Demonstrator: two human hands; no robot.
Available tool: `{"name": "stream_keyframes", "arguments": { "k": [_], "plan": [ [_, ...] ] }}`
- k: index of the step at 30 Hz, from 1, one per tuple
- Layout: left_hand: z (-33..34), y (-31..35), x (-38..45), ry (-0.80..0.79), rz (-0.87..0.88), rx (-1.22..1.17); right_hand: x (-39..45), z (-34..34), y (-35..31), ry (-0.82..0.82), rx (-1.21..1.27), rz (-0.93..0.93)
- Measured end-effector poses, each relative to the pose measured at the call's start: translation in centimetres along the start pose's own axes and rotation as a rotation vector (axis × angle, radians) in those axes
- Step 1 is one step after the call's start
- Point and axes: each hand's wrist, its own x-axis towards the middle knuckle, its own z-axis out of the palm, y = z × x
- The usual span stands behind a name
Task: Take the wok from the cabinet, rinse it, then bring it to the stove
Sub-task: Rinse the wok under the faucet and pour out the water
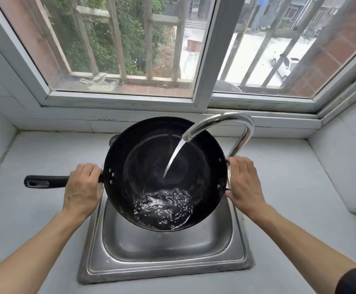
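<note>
Wok [151,153]: black, round, tilted toward you over the sink [164,262], long handle [45,181] pointing left. Water from the tap [221,122] pools at its near wall. Your left hand [84,185] grips the handle; your right hand [243,183] grips the small side handle.

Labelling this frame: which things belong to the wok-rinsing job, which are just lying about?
In the job:
wok
faucet, running water into the wok
sink
left hand on the long handle
right hand on the side handle

Lying about:
crumpled rag outside the window
white car outside
</note>
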Motion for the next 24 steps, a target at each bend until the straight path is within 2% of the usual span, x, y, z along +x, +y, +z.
{"name": "stream_keyframes", "arguments": {
  "k": [14, 24],
  "plan": [
    [3.2, 2.8, 1.3, -0.059, 0.019, -0.1, -1.6, -3.7, 1.8, 0.0, -0.086, 0.021],
    [4.6, 5.4, 2.0, -0.114, 0.045, -0.17, -3.6, -6.6, 3.1, -0.068, -0.149, 0.06]
  ]
}}
